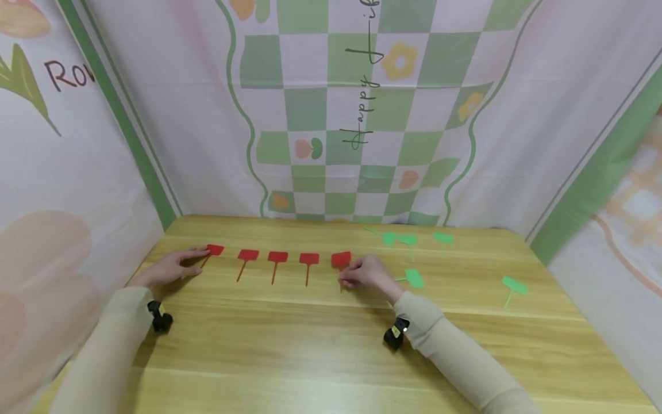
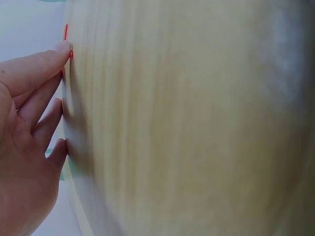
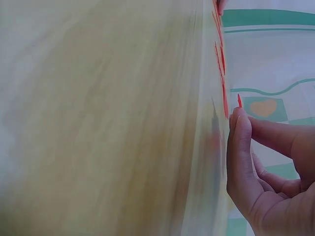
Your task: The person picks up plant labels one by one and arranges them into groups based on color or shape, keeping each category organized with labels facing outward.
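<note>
The head view takes in a patterned cloth (image 1: 302,109) hanging behind and at both sides, with green checks, flowers and lettering. In front of it stands a wide wooden table (image 1: 258,345). Over the table reach two arms, in a beige left sleeve (image 1: 103,345) and a beige right sleeve (image 1: 460,356).

The left hand (image 1: 170,267) lies low at the far left with its fingers fairly straight, grasping nothing firmly; the fingertips touch the leftmost red tag (image 1: 215,249). The right hand (image 1: 369,273) grasps the rightmost red tag (image 1: 341,260), its stem pinched between thumb and index finger; I cannot tell whether that tag touches the table. A small black camera (image 1: 161,317) sits at the left wrist, and a matching black camera (image 1: 395,334) at the right.

Between the two hands, three more red tags (image 1: 277,257) lie apart in a row, with their flat heads towards the cloth and their thin stems towards the person. In the right wrist view they appear as narrow red strips. Right of the row lie five green tags (image 1: 414,278), scattered: three near the far edge, two of those close together, one just beyond the right hand, and one well apart to the right.
</note>
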